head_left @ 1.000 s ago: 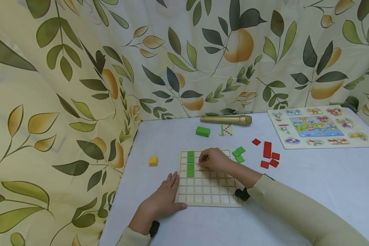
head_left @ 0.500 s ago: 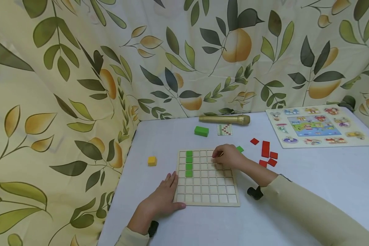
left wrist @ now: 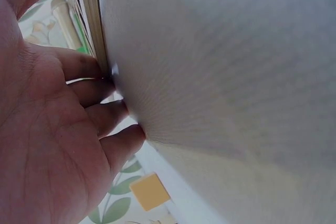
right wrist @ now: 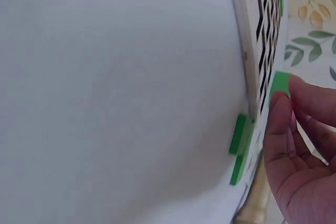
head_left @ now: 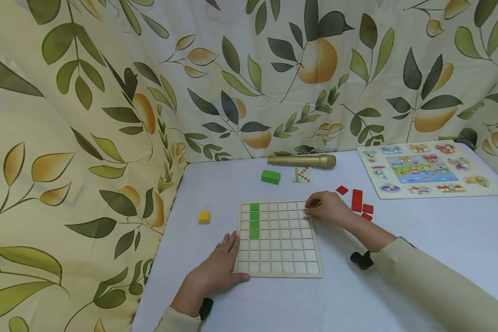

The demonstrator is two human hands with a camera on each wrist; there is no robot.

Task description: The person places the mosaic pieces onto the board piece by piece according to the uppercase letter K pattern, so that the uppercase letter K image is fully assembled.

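On the white-covered table lies a square wooden grid board (head_left: 274, 258). A column of green tiles (head_left: 254, 224) sits in its cells. My left hand (head_left: 222, 260) rests against the board's left edge, fingers straight, thumb at the near edge. My right hand (head_left: 329, 207) hovers at the board's far right corner, its thumb and forefinger close together. Loose green tiles (right wrist: 241, 135) lie beside that corner in the right wrist view; the hand hides them from the head view. Something green (right wrist: 280, 81) shows at the right fingertips; whether it is pinched or behind them I cannot tell.
Red tiles (head_left: 357, 200) lie right of the right hand. A green block (head_left: 270, 177), a small pattern card (head_left: 302, 174) and a gold microphone (head_left: 301, 160) are beyond the board. A picture puzzle board (head_left: 425, 168) stands back right, a yellow block (head_left: 204, 217) at left.
My right hand has moved right from over the board, near the green column, to its far right corner, covering the loose green tiles. The left hand stays in place.
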